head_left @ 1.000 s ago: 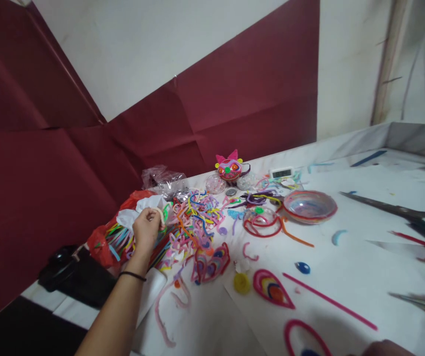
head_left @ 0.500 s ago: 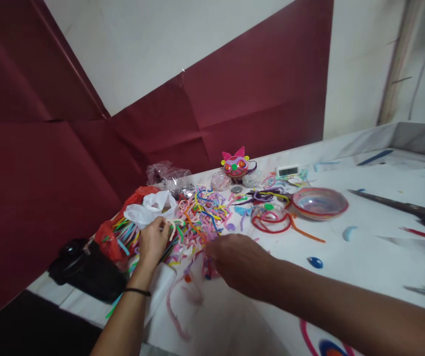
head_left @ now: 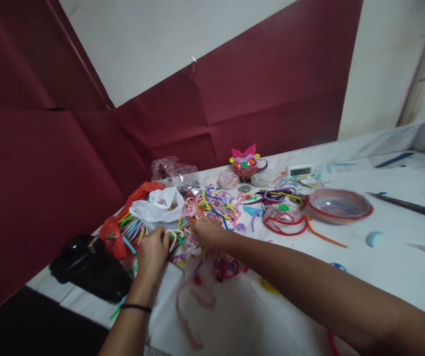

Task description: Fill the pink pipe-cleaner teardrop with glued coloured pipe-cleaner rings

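A heap of colourful pipe cleaners (head_left: 217,205) lies on the white table, with both my hands at its near side. My left hand (head_left: 155,252), a black band round its wrist, is closed with thumb and fingers pinched on a cream pipe cleaner (head_left: 175,239). Just to the right, my right hand (head_left: 209,234) reaches into the heap with curled fingers; what they grip is hidden. Behind my left hand, a white plastic bag (head_left: 160,205) and a red bag (head_left: 112,240) surround more pipe cleaners. Below my right hand sits a blurred pink and red pipe-cleaner piece (head_left: 229,267).
A black lidded container (head_left: 93,272) lies tilted at the left edge. At the back stands a pink-eared craft face (head_left: 245,164) beside a small digital clock (head_left: 300,171). Rightward are a clear red-rimmed bowl (head_left: 340,205) and scissors (head_left: 408,203).
My right hand has moved left and away from me, into the heap close to my left hand. My left hand keeps its pinch. The view has shifted slightly.
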A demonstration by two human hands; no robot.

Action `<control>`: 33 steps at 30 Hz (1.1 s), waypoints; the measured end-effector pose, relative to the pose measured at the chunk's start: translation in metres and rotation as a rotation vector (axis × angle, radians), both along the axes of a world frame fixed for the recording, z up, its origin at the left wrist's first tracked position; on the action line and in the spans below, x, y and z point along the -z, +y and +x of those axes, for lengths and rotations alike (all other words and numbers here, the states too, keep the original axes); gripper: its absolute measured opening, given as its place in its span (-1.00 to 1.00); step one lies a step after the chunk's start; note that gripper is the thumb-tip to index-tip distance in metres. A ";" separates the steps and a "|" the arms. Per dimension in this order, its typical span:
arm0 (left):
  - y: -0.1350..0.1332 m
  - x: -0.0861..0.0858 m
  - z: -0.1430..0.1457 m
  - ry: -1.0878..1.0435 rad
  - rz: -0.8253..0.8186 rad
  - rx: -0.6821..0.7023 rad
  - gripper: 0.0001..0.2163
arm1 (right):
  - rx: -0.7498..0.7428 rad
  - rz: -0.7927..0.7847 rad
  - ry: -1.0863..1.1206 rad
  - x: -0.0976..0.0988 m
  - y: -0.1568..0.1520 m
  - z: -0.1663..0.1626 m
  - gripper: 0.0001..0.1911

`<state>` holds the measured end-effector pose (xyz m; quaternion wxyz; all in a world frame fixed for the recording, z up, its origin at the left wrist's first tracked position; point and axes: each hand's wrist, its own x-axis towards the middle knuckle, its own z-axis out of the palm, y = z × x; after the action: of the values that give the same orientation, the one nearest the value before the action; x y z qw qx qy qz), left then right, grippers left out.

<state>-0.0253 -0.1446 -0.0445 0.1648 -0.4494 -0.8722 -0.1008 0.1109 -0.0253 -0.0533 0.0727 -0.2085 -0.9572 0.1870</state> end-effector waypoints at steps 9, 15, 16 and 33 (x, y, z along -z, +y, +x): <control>0.005 0.007 0.008 -0.118 0.029 0.341 -0.72 | 0.041 -0.362 0.123 0.011 0.015 -0.004 -0.65; 0.023 0.014 0.018 -0.295 0.019 0.606 -0.44 | 0.064 -0.703 0.256 0.008 0.025 0.006 -0.64; 0.026 0.015 0.018 -0.317 0.021 0.619 -0.44 | 0.074 -0.742 0.286 0.007 0.027 0.009 -0.64; 0.037 0.012 0.023 -0.343 -0.145 0.516 -0.75 | -0.051 -0.768 0.339 0.004 0.044 0.050 -0.65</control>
<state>-0.0024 -0.1077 -0.0564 -0.0481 -0.6431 -0.7492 -0.1512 0.1607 0.0186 -0.0576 0.1414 -0.1628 -0.7974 0.5636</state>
